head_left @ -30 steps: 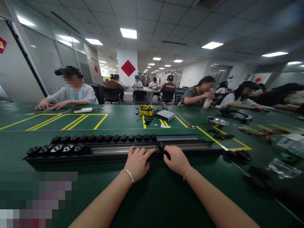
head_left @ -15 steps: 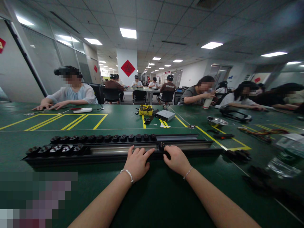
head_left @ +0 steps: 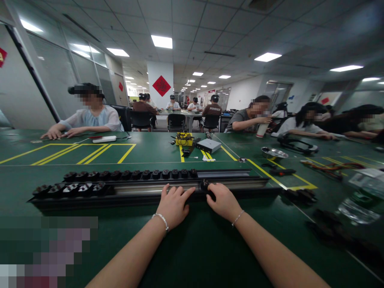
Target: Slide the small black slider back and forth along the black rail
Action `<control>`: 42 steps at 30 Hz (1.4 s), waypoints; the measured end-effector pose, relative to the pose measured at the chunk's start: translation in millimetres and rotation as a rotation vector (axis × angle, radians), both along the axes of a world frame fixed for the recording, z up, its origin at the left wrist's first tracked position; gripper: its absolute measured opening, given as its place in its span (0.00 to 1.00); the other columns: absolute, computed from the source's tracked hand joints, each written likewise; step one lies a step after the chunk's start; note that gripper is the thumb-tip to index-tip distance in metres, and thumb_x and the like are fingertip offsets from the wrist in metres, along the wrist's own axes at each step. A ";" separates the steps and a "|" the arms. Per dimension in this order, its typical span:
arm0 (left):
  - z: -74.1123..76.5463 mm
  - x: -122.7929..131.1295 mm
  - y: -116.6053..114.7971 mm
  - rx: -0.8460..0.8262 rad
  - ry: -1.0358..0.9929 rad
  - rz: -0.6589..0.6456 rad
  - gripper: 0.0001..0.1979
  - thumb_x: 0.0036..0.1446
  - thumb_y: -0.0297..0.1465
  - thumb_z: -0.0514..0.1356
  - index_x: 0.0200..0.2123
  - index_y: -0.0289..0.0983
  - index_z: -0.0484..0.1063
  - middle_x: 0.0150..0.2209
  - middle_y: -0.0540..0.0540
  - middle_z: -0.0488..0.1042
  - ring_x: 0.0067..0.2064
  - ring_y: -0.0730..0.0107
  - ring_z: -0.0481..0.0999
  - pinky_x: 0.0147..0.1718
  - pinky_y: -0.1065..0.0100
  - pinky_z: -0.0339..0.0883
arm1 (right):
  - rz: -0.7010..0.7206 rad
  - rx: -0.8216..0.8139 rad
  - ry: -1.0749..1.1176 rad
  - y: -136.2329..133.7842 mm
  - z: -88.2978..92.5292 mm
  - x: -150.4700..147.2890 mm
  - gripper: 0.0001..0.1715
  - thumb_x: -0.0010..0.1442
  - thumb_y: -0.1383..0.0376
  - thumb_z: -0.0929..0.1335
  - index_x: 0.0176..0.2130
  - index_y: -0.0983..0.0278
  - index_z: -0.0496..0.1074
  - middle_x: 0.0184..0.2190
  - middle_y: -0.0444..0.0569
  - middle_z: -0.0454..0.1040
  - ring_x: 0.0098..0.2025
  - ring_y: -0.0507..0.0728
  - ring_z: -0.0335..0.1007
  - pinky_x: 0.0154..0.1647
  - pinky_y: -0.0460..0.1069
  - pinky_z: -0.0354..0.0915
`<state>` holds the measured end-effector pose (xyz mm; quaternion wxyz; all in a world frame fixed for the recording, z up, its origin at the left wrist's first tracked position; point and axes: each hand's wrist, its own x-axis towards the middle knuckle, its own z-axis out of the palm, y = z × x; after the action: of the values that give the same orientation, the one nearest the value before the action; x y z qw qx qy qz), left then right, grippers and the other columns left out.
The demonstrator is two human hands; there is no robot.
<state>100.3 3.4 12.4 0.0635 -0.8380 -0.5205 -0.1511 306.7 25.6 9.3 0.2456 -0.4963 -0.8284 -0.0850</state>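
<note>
Black plug module [head_left: 204, 185] sits over the near rail [head_left: 135, 189], prongs up, at about ten o'clock from the right hand [head_left: 223, 202]. That hand is the nearer of the two: its thumb and forefinger pinch the module from the three o'clock side. From the left hand [head_left: 174, 206], the module lies at about two o'clock, just past the tip of the forefinger. The left hand is spread and grips nothing, its fingertips over the channel; whether they press on it cannot be told.

What matters is the line: the rail's long axis runs from nine to three o'clock across the green surface [head_left: 120, 244], and five seated modules [head_left: 72, 189] fill its nine o'clock end. Bare channel separates them from the pinched one, with the left hand over it. At twelve o'clock, the far rail [head_left: 223, 175] lies roughly parallel.
</note>
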 end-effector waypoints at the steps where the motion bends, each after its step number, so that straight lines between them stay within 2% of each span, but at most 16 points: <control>1: -0.3 -0.2 0.1 0.004 -0.003 -0.003 0.28 0.51 0.32 0.55 0.57 0.52 0.55 0.42 0.49 0.69 0.46 0.61 0.65 0.56 0.48 0.41 | 0.002 0.002 0.002 0.1 -0.2 0.1 0.03 0.53 0.67 0.62 0.32 0.63 0.65 0.29 0.48 0.70 0.35 0.55 0.63 0.43 0.50 0.58; 6: -0.9 -0.5 0.2 0.008 -0.008 -0.004 0.28 0.51 0.32 0.55 0.57 0.52 0.56 0.42 0.49 0.69 0.46 0.61 0.65 0.56 0.48 0.41 | 0.016 0.012 0.004 0.8 -1.0 0.2 0.03 0.54 0.68 0.62 0.32 0.63 0.65 0.29 0.47 0.70 0.35 0.55 0.64 0.46 0.50 0.57; 26: -1.6 -1.0 1.4 0.003 0.008 -0.008 0.28 0.51 0.33 0.55 0.57 0.52 0.55 0.42 0.48 0.68 0.46 0.61 0.64 0.53 0.52 0.46 | -0.001 0.004 0.001 1.2 -0.6 0.8 0.03 0.53 0.67 0.62 0.31 0.62 0.64 0.28 0.47 0.70 0.35 0.56 0.64 0.45 0.50 0.58; 35: -2.7 -1.5 2.4 0.005 0.004 -0.015 0.29 0.51 0.33 0.55 0.57 0.52 0.54 0.43 0.48 0.68 0.46 0.61 0.64 0.52 0.52 0.47 | 0.011 0.006 -0.002 1.5 -1.0 2.4 0.03 0.55 0.65 0.62 0.31 0.62 0.64 0.28 0.46 0.71 0.34 0.54 0.65 0.51 0.51 0.56; 39: -2.8 -1.4 2.3 0.006 0.003 -0.014 0.29 0.51 0.33 0.55 0.57 0.52 0.55 0.43 0.48 0.68 0.46 0.61 0.64 0.52 0.52 0.47 | -0.007 0.000 -0.015 0.3 0.9 1.5 0.03 0.55 0.65 0.62 0.31 0.62 0.64 0.29 0.47 0.71 0.35 0.55 0.65 0.49 0.51 0.57; 42: -2.8 -1.3 2.2 0.007 0.001 -0.015 0.29 0.51 0.33 0.55 0.57 0.52 0.55 0.43 0.48 0.68 0.46 0.61 0.64 0.52 0.52 0.47 | -0.049 -0.011 -0.036 -1.0 3.0 1.1 0.03 0.54 0.65 0.63 0.31 0.62 0.65 0.29 0.46 0.71 0.35 0.55 0.64 0.42 0.49 0.58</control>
<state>98.9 5.6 9.6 0.0655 -0.8418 -0.5136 -0.1529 307.7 24.7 12.2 0.2257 -0.5161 -0.8207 -0.0955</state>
